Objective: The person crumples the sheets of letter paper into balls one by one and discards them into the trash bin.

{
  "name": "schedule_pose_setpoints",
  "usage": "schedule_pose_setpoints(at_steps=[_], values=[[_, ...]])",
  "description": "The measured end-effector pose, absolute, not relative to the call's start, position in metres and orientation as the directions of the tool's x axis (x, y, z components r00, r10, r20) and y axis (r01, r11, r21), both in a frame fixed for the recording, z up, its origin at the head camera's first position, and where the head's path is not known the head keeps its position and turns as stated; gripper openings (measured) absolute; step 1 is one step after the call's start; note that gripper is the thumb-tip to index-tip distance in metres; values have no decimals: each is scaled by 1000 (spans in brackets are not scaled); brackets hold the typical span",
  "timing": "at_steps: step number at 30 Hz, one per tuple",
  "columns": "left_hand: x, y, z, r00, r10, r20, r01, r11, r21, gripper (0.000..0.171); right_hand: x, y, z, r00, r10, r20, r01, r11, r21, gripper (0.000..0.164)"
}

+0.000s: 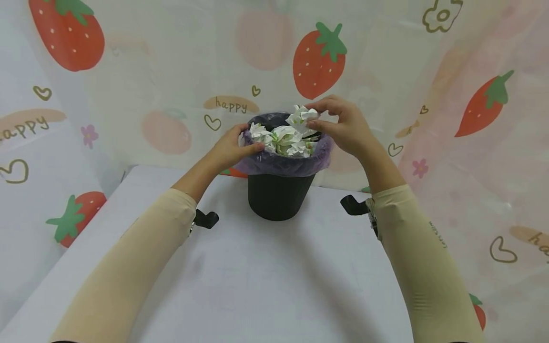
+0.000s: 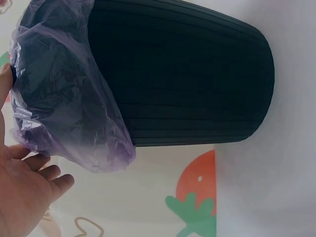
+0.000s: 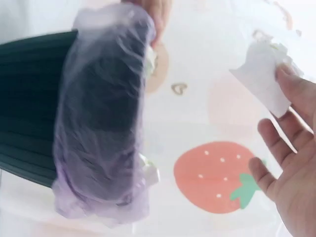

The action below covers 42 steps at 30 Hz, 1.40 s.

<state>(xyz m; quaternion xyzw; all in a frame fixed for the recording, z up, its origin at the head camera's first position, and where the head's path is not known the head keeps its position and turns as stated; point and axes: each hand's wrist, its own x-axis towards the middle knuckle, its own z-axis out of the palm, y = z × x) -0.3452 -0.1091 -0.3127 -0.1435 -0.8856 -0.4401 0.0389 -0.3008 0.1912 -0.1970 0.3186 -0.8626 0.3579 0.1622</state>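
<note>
A black ribbed trash can (image 1: 279, 197), lined with a translucent purple bag (image 1: 287, 164), holds crumpled white paper (image 1: 285, 137) with green marks. My right hand (image 1: 349, 124) pinches a crumpled piece of paper (image 1: 301, 116) between thumb and fingers over the can's opening. In the right wrist view that paper (image 3: 269, 74) is above the bag's rim, the other fingers loosely bent. At the left of the rim, my left hand (image 1: 229, 147) rests with its thumb over the near edge. The left wrist view shows its relaxed fingers (image 2: 61, 185) against the bag's outside.
The can stands upright on a white table (image 1: 266, 276), near its back edge. Behind and at the sides hangs a pale sheet (image 1: 171, 71) printted with strawberries, hearts and "happy". Black devices (image 1: 207, 220) are strapped at both wrists.
</note>
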Motion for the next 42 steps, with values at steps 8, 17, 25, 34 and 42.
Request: schedule_pose_setpoints(at_steps=[8, 17, 25, 34, 42], values=[[-346, -106, -312, -954, 232, 188, 291, 577, 763, 105, -334, 192, -180, -763, -505, 404, -646, 568, -510, 36], [-344, -104, -314, -957, 233, 173, 278, 573, 771, 105, -349, 185, -175, -804, -538, 251, -579, 618, -531, 43], [-345, -105, -314, -958, 237, 164, 275, 579, 768, 105, -356, 171, -169, -805, -574, 148, -561, 656, -505, 47], [-346, -108, -309, -961, 233, 151, 264, 601, 754, 102, -358, 159, -167, -783, -610, 119, -581, 652, -487, 49], [-347, -108, -307, -962, 229, 146, 259, 604, 754, 103, -360, 154, -168, -772, -631, 73, -584, 660, -472, 52]])
